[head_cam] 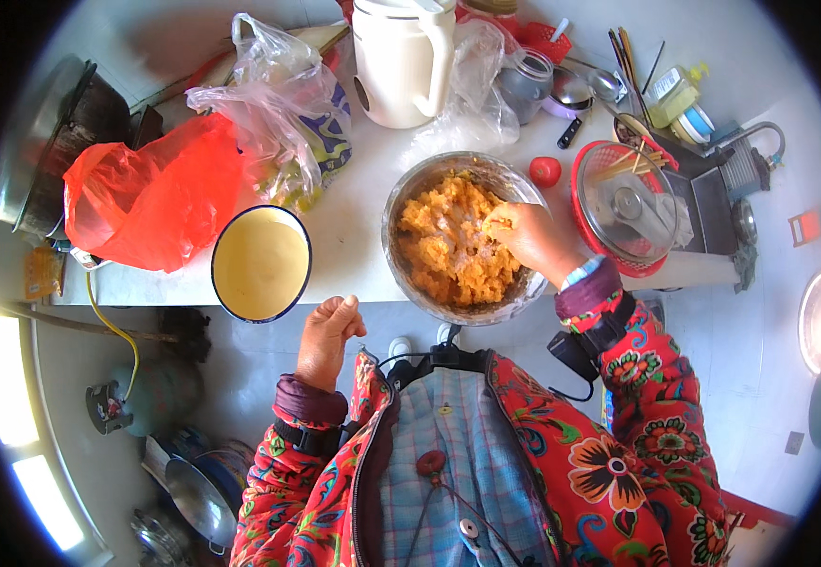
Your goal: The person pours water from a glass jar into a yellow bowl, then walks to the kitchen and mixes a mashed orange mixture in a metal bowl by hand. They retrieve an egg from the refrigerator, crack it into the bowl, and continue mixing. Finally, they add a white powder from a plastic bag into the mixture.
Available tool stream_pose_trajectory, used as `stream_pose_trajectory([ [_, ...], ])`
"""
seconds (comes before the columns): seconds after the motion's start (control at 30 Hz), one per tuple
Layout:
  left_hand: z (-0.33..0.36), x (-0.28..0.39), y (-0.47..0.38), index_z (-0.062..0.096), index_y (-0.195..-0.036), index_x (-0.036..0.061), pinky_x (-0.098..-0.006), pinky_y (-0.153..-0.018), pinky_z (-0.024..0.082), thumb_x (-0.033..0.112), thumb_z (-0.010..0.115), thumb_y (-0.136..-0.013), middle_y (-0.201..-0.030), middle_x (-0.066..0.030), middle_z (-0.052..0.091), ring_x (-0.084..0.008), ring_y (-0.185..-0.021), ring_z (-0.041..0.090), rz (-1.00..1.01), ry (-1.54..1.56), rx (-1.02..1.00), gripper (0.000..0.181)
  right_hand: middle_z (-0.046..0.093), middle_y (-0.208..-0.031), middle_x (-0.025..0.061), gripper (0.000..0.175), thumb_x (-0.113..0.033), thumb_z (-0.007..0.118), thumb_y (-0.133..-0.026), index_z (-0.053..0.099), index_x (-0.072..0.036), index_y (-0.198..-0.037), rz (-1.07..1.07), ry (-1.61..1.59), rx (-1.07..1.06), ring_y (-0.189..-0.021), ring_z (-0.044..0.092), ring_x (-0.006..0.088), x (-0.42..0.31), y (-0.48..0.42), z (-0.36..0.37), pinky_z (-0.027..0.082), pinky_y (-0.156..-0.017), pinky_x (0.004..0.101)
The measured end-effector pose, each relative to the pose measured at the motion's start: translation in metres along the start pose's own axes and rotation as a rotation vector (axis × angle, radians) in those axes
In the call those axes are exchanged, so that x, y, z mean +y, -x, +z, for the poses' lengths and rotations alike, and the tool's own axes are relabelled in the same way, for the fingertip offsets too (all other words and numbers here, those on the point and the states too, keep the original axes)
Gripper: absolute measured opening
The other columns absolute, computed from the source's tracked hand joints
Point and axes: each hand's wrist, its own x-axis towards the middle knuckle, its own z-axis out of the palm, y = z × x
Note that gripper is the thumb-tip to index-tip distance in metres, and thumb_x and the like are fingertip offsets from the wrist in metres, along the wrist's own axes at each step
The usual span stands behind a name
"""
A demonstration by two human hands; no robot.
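Note:
A large metal bowl [397, 273] stands at the counter's front edge, holding an orange, lumpy mash [453, 220] with white powder on part of it. Over the right side of this bowl is my right hand [524, 230], fingers bent at the mash; whether they pinch some of it cannot be told. My left hand [330, 337] is loosely curled in front of the counter, thumb up, with nothing visible in it. Between that hand and the red bag, an enamel basin [261, 262] with a dark blue rim sits at the edge, cream-yellow inside.
Behind the basin lie a red plastic bag [162, 191] and a clear bag [290, 120]. A white jug [403, 64] stands at the back. Right of the metal bowl are a tomato [545, 171], a black-handled utensil [570, 133] and a red basket [584, 223] under a glass lid.

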Motion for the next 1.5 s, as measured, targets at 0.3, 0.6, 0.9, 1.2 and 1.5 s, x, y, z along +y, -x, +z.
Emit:
stream_pose_trajectory([
  [0.3, 0.015, 0.012, -0.004, 0.059, -0.084, 0.0039, -0.027, -0.074, 0.043, 0.012, 0.061, -0.084, -0.076, -0.0031, 0.058, -0.0122, -0.073, 0.054, 0.114, -0.057, -0.07, 0.009, 0.066, -0.087, 0.0141, 0.017, -0.011, 0.057, -0.08, 0.064, -0.002, -0.092, -0.075, -0.246, 0.19, -0.078, 0.064, 0.0249, -0.001, 0.001, 0.0, 0.049, -0.071, 0.0326],
  [0.6, 0.002, 0.035, -0.001, 0.057, -0.077, 0.005, -0.0257, -0.068, 0.043, 0.017, 0.056, -0.088, -0.071, -0.0019, 0.054, -0.012, -0.067, 0.052, 0.07, -0.037, -0.03, 0.016, 0.062, -0.093, 0.0088, 0.021, -0.014, 0.053, -0.089, 0.059, 0.002, -0.102, 0.313, -1.156, 0.052, -0.084, 0.061, 0.0171, 0.001, 0.011, 0.0, 0.052, -0.072, 0.0299],
  [0.9, 0.011, 0.025, -0.023, 0.052, -0.063, 0.0058, -0.0268, -0.062, 0.04, 0.018, 0.057, -0.088, -0.059, -0.0041, 0.051, -0.013, -0.059, 0.048, 0.036, -0.104, -0.286, 0.028, 0.062, -0.087, 0.0096, 0.022, -0.011, 0.055, -0.087, 0.058, 0.004, -0.102, 0.374, -1.336, 0.343, -0.077, 0.061, 0.0165, -0.002, 0.094, -0.026, 0.052, -0.073, 0.0307],
  [1.2, 0.058, 0.081, -0.004, 0.05, -0.117, 0.0014, -0.0341, -0.091, 0.036, 0.02, 0.062, -0.083, -0.118, -0.0102, 0.052, -0.0195, -0.107, 0.047, 0.465, -0.351, -0.298, 0.04, 0.06, -0.087, 0.0086, 0.018, -0.012, 0.053, -0.088, 0.058, 0.0, -0.101, 0.486, -1.299, 0.695, -0.078, 0.06, 0.0162, 0.019, 0.238, -0.031, 0.051, -0.073, 0.0288],
  [1.5, 0.211, 0.014, 0.042, 0.05, -0.118, -0.0011, -0.031, -0.087, 0.04, 0.012, 0.058, -0.083, -0.118, -0.0118, 0.052, -0.0199, -0.106, 0.048, 0.53, -0.74, -0.469, 0.038, 0.061, -0.085, 0.0074, 0.017, -0.012, 0.053, -0.088, 0.059, 0.0, -0.099, 0.589, -1.388, 1.033, -0.075, 0.061, 0.0149, 0.065, 0.405, -0.049, 0.052, -0.071, 0.0275],
])
